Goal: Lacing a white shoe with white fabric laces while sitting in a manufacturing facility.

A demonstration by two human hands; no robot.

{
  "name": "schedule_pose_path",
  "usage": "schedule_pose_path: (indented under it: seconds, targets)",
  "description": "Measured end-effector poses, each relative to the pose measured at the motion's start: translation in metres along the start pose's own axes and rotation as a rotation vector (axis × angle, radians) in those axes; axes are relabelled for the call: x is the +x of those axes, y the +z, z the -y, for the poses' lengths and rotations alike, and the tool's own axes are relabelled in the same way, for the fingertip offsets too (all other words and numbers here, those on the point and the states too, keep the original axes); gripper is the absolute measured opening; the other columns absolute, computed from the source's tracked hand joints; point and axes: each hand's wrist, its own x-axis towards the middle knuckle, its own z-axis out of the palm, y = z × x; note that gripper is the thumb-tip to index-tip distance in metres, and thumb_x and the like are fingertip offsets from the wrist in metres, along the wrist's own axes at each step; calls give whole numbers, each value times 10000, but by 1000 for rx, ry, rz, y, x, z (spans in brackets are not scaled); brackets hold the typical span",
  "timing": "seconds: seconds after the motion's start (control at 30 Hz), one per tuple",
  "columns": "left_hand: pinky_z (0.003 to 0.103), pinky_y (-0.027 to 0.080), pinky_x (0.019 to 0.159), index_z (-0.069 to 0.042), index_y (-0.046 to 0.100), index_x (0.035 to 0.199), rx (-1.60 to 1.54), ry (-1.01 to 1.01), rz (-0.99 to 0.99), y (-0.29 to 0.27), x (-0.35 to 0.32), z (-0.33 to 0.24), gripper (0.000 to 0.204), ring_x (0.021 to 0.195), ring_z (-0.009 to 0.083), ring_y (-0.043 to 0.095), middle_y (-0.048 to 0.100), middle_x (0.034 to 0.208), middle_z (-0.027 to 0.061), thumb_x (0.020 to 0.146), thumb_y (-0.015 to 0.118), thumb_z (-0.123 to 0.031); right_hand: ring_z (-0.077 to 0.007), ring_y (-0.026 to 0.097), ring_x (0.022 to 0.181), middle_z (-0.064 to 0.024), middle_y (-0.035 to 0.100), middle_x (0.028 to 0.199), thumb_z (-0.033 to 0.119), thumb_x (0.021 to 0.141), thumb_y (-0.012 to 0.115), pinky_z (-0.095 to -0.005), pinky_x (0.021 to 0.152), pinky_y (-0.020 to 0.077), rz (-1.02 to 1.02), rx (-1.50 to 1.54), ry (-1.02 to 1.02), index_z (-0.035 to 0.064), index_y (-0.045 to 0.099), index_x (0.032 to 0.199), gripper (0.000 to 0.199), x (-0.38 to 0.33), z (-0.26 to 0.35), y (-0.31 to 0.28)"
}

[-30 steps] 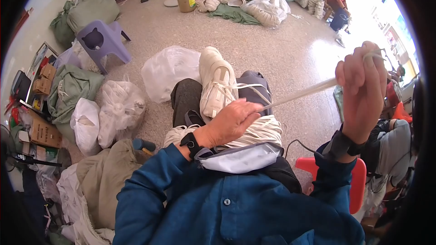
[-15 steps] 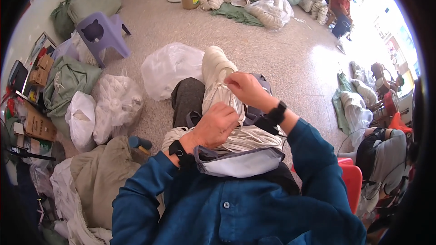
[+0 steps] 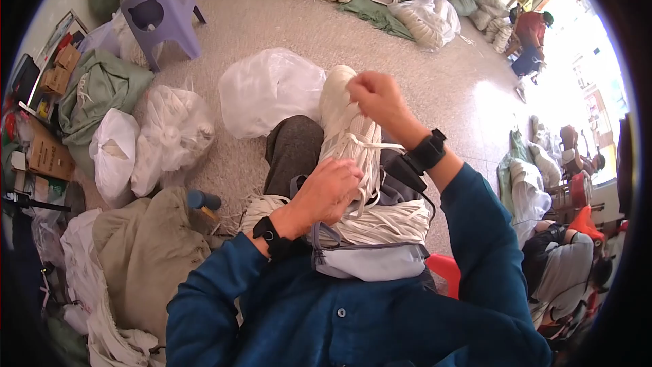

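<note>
A long stack of nested white shoe uppers (image 3: 333,105) rests on my lap, pointing away from me. White laces cross the nearest shoe upper, and one loose lace (image 3: 377,144) runs rightward toward my right wrist. My left hand (image 3: 327,190) is closed at the near left side of the laced part, fingers curled against it; its fingertips are partly hidden. Above the right side of the stack, my right hand (image 3: 382,100) is raised with fingers pinched; what they hold, if anything, is hidden. A thick bundle of white laces (image 3: 384,221) lies across my lap beneath the stack.
A grey-white pouch (image 3: 370,261) sits at my waist. Plastic bags (image 3: 268,92) stand ahead and to the left, near a purple chair (image 3: 159,24). A khaki cloth (image 3: 146,258) lies at lower left, a red stool (image 3: 445,272) at right. Other people sit farther off.
My right hand has lifted up and away from the laces, farther along the stack. The loose lace now stretches to the right. My left hand stays by the laced part. The whole view has shifted slightly.
</note>
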Motion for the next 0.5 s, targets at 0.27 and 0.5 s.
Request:
schedule_pose_path:
  seconds: [0.27,0.5]
  targets:
    - [516,361,1128,-19,664,1067,-34,-91,75,-17,-1,-12,197,1306,317,520,632,1243,112,894,647,-110,-389,651,833,-164,637,869,104,869,645,-441,713,523,125,-389,-409,23,634,896,85,-50,-36,-1]
    - [529,356,1130,-19,651,1059,-44,-100,107,-20,2,-12,176,1315,320,514,628,1268,115,902,637,-98,-50,537,697,-13,594,731,139,951,675,-276,626,461,212,218,-70,-36,638,915,182,-11,7,0]
